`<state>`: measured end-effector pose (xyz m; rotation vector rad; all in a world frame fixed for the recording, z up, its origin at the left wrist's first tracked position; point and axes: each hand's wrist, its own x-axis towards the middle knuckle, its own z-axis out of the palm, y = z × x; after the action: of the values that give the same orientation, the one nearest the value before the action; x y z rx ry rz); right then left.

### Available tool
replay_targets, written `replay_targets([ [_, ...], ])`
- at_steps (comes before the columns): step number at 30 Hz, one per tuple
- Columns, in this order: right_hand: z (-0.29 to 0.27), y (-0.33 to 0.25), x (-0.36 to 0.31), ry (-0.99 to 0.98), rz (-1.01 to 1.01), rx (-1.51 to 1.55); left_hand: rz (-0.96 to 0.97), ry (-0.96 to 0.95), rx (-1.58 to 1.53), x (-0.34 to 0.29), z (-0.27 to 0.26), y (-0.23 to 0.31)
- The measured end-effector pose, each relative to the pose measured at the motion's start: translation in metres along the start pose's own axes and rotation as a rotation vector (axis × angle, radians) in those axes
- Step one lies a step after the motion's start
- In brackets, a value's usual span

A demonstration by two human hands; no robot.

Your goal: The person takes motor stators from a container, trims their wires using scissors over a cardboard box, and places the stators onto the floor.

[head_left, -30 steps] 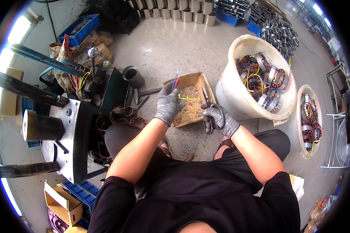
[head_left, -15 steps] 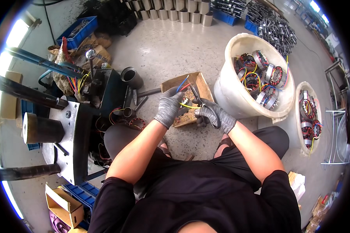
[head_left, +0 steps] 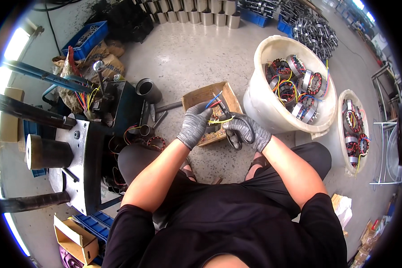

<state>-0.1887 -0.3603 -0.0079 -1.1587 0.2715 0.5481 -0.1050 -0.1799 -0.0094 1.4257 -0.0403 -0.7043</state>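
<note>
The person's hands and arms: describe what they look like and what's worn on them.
The left hand and right hand wear matching wrist-length gloves, mottled grey. The forearms are bare between these and loose, plain black sleeves that end near elbow height. No markings can be made out.

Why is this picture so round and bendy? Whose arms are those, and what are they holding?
There's no robot here! A person wears a camera on their head, pointing down. Its very wide lens bends straight edges, so you see what the person sees: their own arms, knees and feet.

Both hands wear grey gloves. The left hand holds coloured wires. The right hand holds dark scissors. Whether the blades touch a wire is too small to tell.

Below the hands, a brown box with little scraps inside stands on the grey floor. To the right, a big white tub holds metal rings wound with wire.
</note>
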Motion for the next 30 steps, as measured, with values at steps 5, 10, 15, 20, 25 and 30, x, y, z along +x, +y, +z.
replay_targets([
  [5,0.006,0.001,-0.002,0.056,0.115,0.079,0.234,-0.021,0.154,0.021,-0.015,-0.028],
  [10,0.000,0.009,-0.002,0.077,0.222,0.168,0.119,-0.027,0.215,0.015,-0.007,-0.017],
  [15,0.003,0.012,0.000,0.099,0.236,0.166,0.195,-0.026,0.429,0.015,-0.014,-0.016],
  [20,-0.003,0.015,0.001,0.100,0.244,0.160,-0.010,-0.031,0.205,0.003,-0.003,0.001],
  [25,-0.011,0.024,0.009,0.094,0.217,0.141,0.014,-0.062,0.170,0.011,-0.011,-0.009],
  [30,-0.011,0.023,0.004,0.080,0.062,0.110,0.011,-0.071,0.107,0.011,-0.013,-0.013],
])
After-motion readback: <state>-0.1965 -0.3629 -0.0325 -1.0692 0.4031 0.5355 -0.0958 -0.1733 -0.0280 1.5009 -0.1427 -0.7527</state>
